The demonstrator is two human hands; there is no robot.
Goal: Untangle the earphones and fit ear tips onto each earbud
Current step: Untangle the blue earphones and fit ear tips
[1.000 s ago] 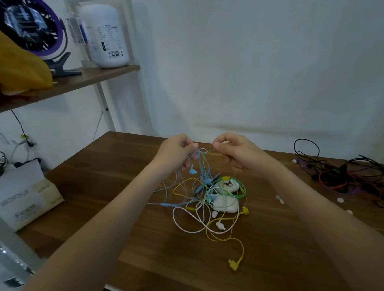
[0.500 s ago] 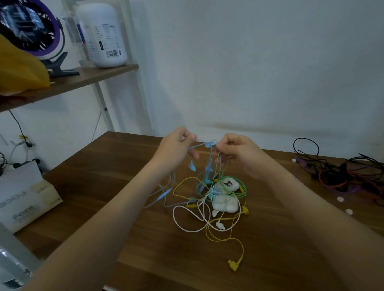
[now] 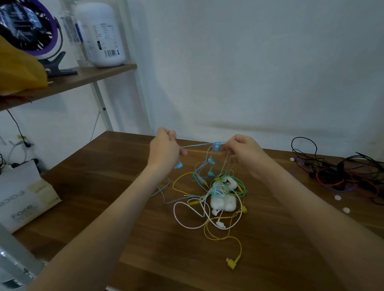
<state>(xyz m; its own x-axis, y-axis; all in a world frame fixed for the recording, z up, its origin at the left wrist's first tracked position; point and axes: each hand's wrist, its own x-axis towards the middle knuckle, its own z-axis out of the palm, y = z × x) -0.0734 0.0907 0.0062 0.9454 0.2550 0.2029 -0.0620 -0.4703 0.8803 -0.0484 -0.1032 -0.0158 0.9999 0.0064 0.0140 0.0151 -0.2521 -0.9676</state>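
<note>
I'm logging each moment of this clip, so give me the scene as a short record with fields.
left hand: pinching the blue cable
right hand: pinching the same cable at a knot
blue cable: stretched between the hands, above the table
bright tangle: on the table, below the hands
dark tangle: far right, untouched
loose ear tips: beside the dark tangle
</note>
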